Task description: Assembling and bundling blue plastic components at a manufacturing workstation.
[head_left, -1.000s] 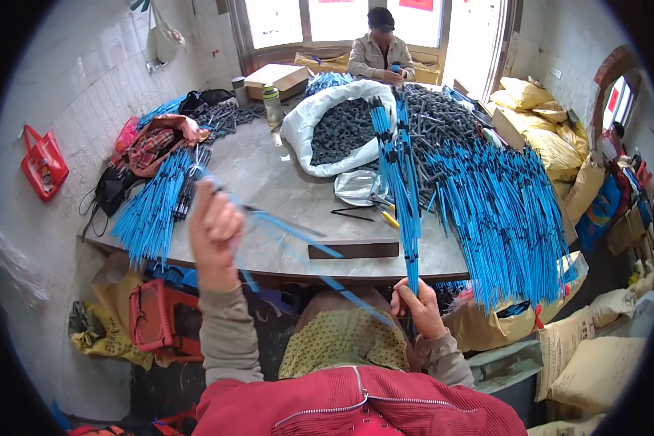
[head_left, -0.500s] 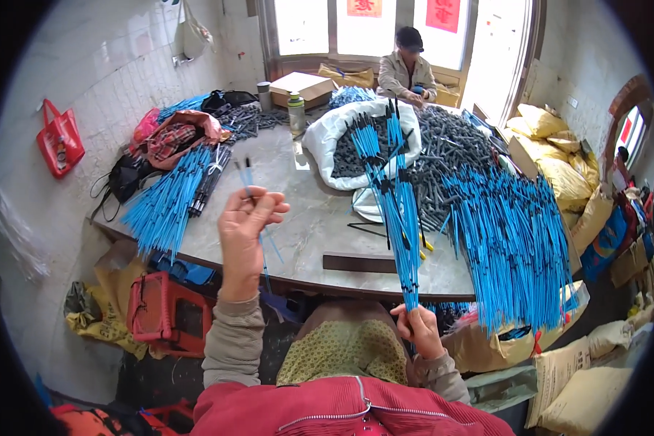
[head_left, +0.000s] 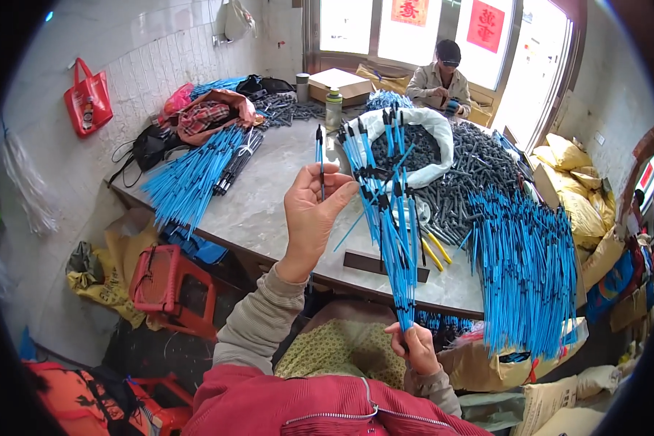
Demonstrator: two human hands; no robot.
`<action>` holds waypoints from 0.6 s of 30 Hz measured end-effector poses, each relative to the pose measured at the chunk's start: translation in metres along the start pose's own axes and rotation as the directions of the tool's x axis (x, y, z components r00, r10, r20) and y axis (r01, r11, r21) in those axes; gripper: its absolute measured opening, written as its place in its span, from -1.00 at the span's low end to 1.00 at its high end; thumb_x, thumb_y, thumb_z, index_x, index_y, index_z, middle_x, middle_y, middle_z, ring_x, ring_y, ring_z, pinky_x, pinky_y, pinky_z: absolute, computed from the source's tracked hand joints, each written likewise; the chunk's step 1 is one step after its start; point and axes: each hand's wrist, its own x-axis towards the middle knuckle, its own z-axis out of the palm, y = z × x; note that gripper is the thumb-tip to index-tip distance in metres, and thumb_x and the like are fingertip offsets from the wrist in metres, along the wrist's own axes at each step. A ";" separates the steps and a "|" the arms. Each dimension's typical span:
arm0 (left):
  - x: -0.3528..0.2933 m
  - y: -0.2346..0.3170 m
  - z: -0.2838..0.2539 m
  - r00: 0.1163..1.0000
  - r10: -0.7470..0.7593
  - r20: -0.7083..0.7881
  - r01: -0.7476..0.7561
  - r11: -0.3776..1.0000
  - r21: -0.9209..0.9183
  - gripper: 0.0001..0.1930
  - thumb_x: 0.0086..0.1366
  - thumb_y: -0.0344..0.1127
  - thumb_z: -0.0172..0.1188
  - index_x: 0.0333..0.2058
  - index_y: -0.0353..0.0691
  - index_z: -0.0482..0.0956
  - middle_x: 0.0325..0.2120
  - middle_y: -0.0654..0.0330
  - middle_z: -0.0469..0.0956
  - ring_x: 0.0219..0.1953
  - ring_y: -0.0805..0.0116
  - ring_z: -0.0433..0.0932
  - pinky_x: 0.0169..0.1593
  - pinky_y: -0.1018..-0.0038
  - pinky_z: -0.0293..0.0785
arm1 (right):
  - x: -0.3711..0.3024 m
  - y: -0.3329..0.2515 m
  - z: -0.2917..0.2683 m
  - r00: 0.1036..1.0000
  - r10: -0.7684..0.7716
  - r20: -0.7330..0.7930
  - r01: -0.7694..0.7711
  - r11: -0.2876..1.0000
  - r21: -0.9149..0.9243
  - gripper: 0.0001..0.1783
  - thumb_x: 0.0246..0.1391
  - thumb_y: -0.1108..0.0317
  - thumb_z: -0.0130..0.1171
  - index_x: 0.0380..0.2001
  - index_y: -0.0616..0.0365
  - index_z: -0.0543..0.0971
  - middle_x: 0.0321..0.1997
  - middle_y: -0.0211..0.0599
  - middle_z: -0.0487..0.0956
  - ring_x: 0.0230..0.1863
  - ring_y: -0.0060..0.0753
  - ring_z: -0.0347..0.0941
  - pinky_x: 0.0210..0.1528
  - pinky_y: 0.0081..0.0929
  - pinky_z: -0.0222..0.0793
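Observation:
My left hand (head_left: 309, 218), raised over the table, pinches a thin blue rod (head_left: 319, 149) with a black tip between thumb and fingers. The rod stands nearly upright, just left of a bundle of blue rods (head_left: 400, 269). My right hand (head_left: 418, 349), low at the table's near edge, is closed around the bundle's lower end. Black pieces sit along these rods, and their upper ends fan out. Behind the bundle is an open white sack (head_left: 443, 142) of dark grey parts. A large pile of blue rods (head_left: 523, 269) with black tips lies to the right.
On the stone-topped table (head_left: 269, 218), more blue rods (head_left: 192, 182) lie left beside bags. Loose grey parts (head_left: 479, 163) are heaped at right. A bottle (head_left: 333, 109) and cardboard box (head_left: 339, 85) stand at the back. A co-worker (head_left: 443, 80) sits opposite. A red stool (head_left: 158, 280) is lower left.
My left hand has moved right with the rod, close to the bundle. My right hand still holds the bundle's lower end. The whole view has shifted, with the room appearing farther right.

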 end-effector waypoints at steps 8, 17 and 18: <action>0.016 -0.011 -0.016 0.998 -0.054 0.043 0.054 0.999 0.009 -0.77 0.26 -0.50 0.31 -0.13 -0.34 0.51 -0.37 0.19 0.63 -0.41 0.49 0.62 -0.24 0.57 0.60 | 0.000 0.004 0.005 0.999 0.018 0.028 -0.018 0.999 0.027 -0.62 0.45 0.22 -0.08 -0.02 0.34 0.54 -0.59 -0.48 0.39 -0.63 -0.73 0.19 -0.58 -0.67 0.06; 0.016 -0.006 -0.032 0.955 -0.282 0.091 0.296 0.924 -0.241 -0.81 0.36 -0.39 0.19 -0.11 -0.34 0.52 -0.44 0.14 0.64 -0.44 0.36 0.67 -0.30 0.46 0.62 | 0.003 0.010 0.003 0.999 0.019 -0.042 -0.011 0.981 0.192 -0.72 0.41 0.45 -0.07 0.06 0.34 0.50 -0.56 -0.40 0.46 -0.64 -0.73 0.22 -0.58 -0.70 0.09; 0.016 -0.006 -0.032 0.956 -0.280 0.094 0.294 0.925 -0.240 -0.81 0.36 -0.39 0.19 -0.11 -0.34 0.52 -0.44 0.14 0.64 -0.44 0.36 0.67 -0.30 0.46 0.62 | 0.003 0.010 0.001 1.000 0.005 -0.028 0.001 0.982 0.191 -0.71 0.41 0.45 -0.07 0.07 0.34 0.50 -0.56 -0.38 0.46 -0.64 -0.73 0.22 -0.59 -0.70 0.09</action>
